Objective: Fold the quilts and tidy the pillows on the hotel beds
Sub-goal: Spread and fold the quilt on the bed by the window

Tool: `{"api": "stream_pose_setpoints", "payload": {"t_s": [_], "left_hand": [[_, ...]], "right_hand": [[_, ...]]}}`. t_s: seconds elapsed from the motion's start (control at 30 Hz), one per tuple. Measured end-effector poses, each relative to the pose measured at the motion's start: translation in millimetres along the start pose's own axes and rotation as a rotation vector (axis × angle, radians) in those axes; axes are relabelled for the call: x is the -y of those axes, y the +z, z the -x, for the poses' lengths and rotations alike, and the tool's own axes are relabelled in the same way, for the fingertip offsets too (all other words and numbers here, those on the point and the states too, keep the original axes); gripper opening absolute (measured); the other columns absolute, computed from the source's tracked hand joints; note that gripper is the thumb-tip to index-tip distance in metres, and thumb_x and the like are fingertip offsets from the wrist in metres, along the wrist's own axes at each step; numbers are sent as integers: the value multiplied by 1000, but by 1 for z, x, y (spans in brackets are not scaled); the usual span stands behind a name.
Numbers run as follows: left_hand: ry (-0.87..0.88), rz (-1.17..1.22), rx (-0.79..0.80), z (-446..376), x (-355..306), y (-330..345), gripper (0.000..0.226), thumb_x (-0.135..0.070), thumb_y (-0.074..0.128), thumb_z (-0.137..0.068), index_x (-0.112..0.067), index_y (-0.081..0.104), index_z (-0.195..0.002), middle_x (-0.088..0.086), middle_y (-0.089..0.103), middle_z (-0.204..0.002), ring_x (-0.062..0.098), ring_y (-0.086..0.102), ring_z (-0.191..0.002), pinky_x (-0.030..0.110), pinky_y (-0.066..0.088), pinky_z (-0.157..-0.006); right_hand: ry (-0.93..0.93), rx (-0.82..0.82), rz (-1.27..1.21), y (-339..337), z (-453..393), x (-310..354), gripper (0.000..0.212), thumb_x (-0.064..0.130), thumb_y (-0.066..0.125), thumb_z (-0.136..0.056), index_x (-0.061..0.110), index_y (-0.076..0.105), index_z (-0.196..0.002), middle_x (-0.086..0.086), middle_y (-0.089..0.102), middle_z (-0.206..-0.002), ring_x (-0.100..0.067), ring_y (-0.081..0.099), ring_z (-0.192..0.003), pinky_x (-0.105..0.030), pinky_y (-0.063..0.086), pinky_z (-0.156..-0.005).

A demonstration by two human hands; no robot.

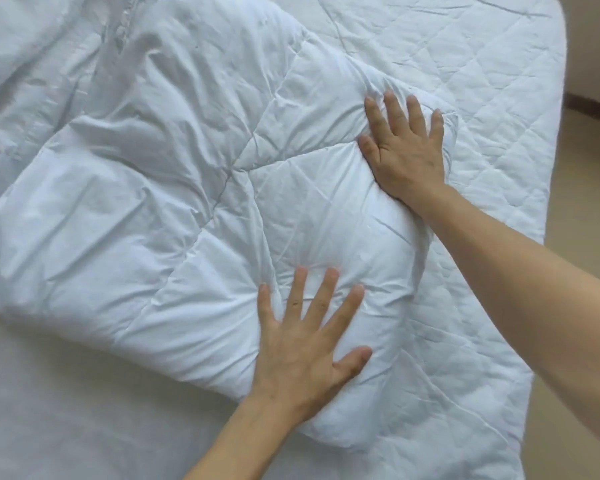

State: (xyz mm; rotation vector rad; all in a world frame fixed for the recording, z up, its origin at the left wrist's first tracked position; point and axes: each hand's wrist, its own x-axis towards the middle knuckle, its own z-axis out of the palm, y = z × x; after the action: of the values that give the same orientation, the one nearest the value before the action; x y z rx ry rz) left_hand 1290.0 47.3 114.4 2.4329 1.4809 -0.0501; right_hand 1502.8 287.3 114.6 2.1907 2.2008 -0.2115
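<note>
A puffy white quilt (160,188) lies folded over in a thick band across the bed, its rounded end toward the right. My left hand (309,337) rests flat on the near part of that end, fingers spread, holding nothing. My right hand (404,147) presses flat on the far part of the same end, fingers apart, dented into the padding. More crumpled quilt fabric bunches at the upper left. No pillow shows in this view.
The quilted white mattress cover (482,81) stretches under the quilt to the right and far side. A smooth sheet (49,410) lies at the lower left. Beige floor (586,202) runs along the bed's right edge.
</note>
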Motion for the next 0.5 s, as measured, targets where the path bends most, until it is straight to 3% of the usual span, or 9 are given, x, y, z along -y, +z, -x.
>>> {"api": "stream_pose_setpoints", "payload": {"t_s": [0.17,0.3,0.43,0.5], "left_hand": [[-42,-149,-112,-53,99,-48,68,-65,12,-101,-33,32,-157,2,26,-166,37,23,-152,67,12,-116],[-81,-335,-236,-138,207,-95,62,-64,17,-101,-41,21,-158,0,16,-169,38,10,-155,65,3,-117],[-172,-241,-299,-174,265,-103,60,-63,22,-103,-42,15,-158,-2,10,-170,39,4,-155,75,6,-113],[-197,-206,-308,-163,276,-89,60,-63,23,-103,-42,14,-159,-3,7,-170,38,4,-155,73,9,-114]], "right_hand": [[131,-49,-112,4,39,46,70,62,13,-101,30,2,-163,-5,-8,-172,-32,-13,-157,-62,-8,-122],[166,-131,-65,31,38,81,73,60,13,-99,25,3,-163,-10,-5,-171,-34,-8,-157,-64,-5,-122],[192,-202,-27,40,31,83,69,57,17,-103,25,5,-163,-10,-2,-172,-34,-5,-158,-64,-4,-122],[191,-197,-27,43,32,82,69,57,17,-104,26,4,-164,-8,-2,-172,-33,-6,-158,-62,-5,-123]]}}
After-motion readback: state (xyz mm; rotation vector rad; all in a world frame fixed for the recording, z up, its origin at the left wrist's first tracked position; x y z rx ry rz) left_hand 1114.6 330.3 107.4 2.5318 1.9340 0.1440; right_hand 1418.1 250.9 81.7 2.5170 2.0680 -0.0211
